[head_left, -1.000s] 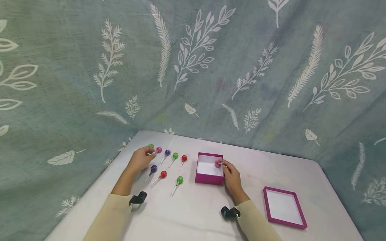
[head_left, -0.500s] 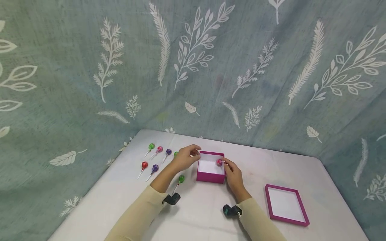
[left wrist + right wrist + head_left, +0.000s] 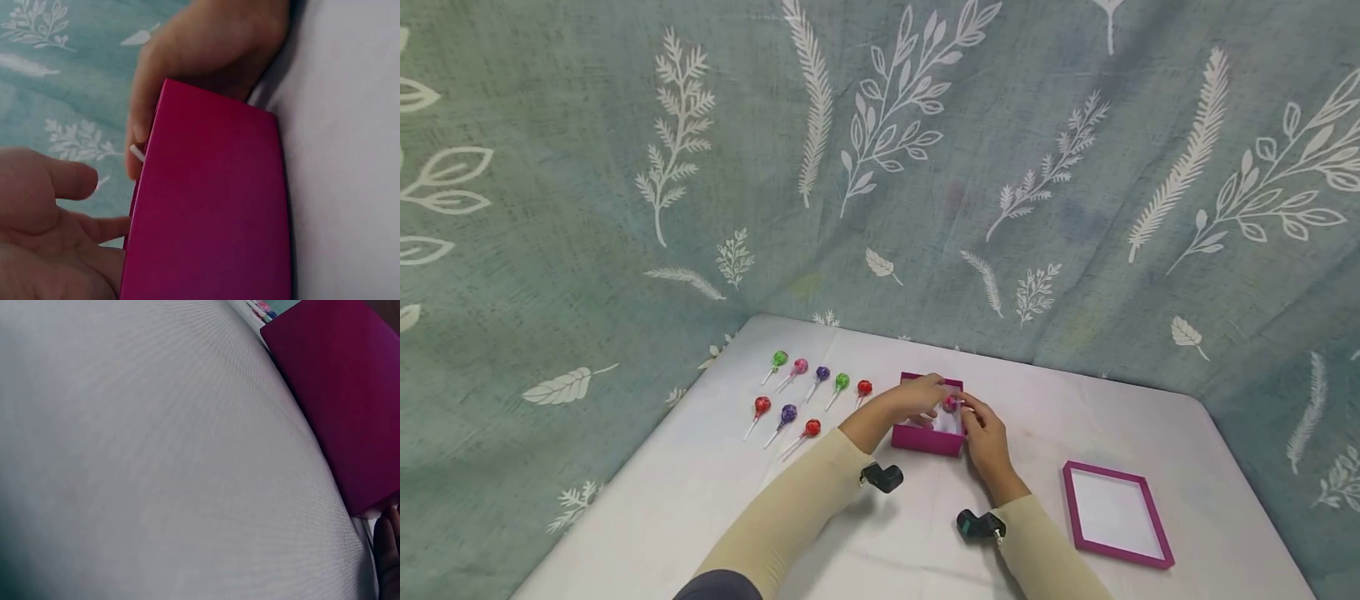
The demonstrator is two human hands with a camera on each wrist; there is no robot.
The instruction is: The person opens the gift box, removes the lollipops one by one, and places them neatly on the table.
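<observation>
In the head view my left hand (image 3: 917, 398) reaches over the open magenta box (image 3: 927, 440), its fingers inside the walls. The left wrist view shows its thumb (image 3: 74, 180) apart from the fingers, nothing seen held; some fingertips are hidden behind the wall. My right hand (image 3: 987, 437) is at the box's right rim and pinches the white stick of a pink lollipop (image 3: 950, 403), whose candy end lies over the box interior. That white stick (image 3: 137, 152) pokes past the rim in the left wrist view. Only part of the right hand (image 3: 389, 547) enters the right wrist view.
Left of the box, several wrapped lollipops lie in rows, among them a green one (image 3: 780, 358), a purple one (image 3: 787, 413) and a red one (image 3: 812, 428). A magenta-edged lid (image 3: 1116, 512) lies at the right. Behind the white table (image 3: 1037, 417) hangs a leaf-patterned cloth (image 3: 880, 167).
My left hand has moved right, from the far-left lollipops to inside the box. Its forearm now covers the front green lollipop. My right hand stays at the rim, holding the pink lollipop.
</observation>
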